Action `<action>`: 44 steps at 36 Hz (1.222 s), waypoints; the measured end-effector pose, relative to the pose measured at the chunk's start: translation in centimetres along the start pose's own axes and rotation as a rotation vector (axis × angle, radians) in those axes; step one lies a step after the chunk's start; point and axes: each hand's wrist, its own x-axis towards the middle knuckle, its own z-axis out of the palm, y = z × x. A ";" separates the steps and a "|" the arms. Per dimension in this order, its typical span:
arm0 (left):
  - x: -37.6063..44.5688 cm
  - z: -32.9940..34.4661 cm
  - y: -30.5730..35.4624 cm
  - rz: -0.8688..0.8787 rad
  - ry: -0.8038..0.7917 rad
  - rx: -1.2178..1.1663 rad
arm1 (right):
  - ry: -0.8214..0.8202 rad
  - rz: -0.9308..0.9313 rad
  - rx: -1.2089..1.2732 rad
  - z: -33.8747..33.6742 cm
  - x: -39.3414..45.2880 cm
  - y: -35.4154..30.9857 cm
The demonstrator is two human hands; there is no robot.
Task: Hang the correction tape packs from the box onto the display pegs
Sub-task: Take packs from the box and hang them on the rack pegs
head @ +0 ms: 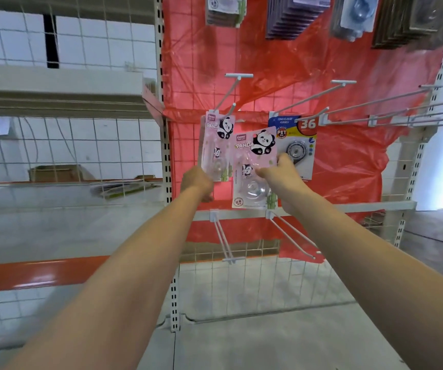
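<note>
Two bare arms reached forward toward a wire-grid display panel (204, 65) backed with red plastic sheeting (348, 166). At far left stood wire-mesh shelving (68, 145) with an orange-edged shelf, a cardboard box (52, 172) resting behind the mesh. The left hand (196, 182) gripped the lower edge of a pink panda correction tape pack (216, 148) that hung from a white peg (228, 97) on the panel; its fingers were curled round the pack's bottom. Just to the right, overlapping that pack, the right hand (281, 172) pinched a second pink panda pack (253, 166) by its right edge, thumb on the front, holding it tilted and free of any peg. Behind the right hand, a blue-and-yellow correction tape pack (299, 141) marked "36" hung from the next peg (319, 96). Further right, several long bare pegs (391, 110) jutted out from a white crossbar (391, 205). Along the top edge hung rows of other packaged goods (292, 14), blurred. Below the hands, two more bare pegs (292, 236) sloped downward.
</note>
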 end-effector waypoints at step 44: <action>-7.7 -3.9 3.6 0.308 0.035 -0.453 | -0.094 -0.180 0.136 1.0 -3.7 -2.4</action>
